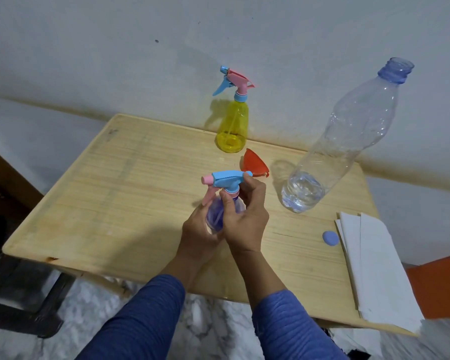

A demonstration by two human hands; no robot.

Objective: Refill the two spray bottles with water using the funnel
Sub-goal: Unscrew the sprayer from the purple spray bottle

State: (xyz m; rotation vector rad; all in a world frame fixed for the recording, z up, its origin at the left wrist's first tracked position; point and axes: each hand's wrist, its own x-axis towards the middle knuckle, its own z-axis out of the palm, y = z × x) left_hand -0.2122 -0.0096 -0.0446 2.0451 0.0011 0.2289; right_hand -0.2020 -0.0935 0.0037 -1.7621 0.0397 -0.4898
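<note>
We had the purple spray bottle [215,213] between our two hands, just in front of us near the middle of the table [94,203]. Its long axis stood close to upright, leaning a little away from us, with the blue trigger head [227,179] on top and its pink nozzle pointing off to our left. Our left hand [196,233] wrapped the body from below and from the left, fingers curled round it. Our right hand [244,214] sat above and to the right of that, thumb and fingers pinching the collar just under the head; we judged this to be a twisting grip, though the view did not tell us whether the cap was going on or coming off, nor how much water the purple body held.

Both forearms came in from the near edge and met at the bottle, the right wrist cocked slightly over the left.

Just beyond our right fingertips lay the red funnel [255,165], tipped on its side. Farther out, past the funnel and slightly left, stood the yellow spray bottle [231,126], upright with its head on, well apart from both hands. To the right of our right hand stood the clear water bottle [335,141], uncapped, with only a little water at its base. Its blue cap [330,238] lay nearer us on the right, beside a stack of white paper [374,268].
</note>
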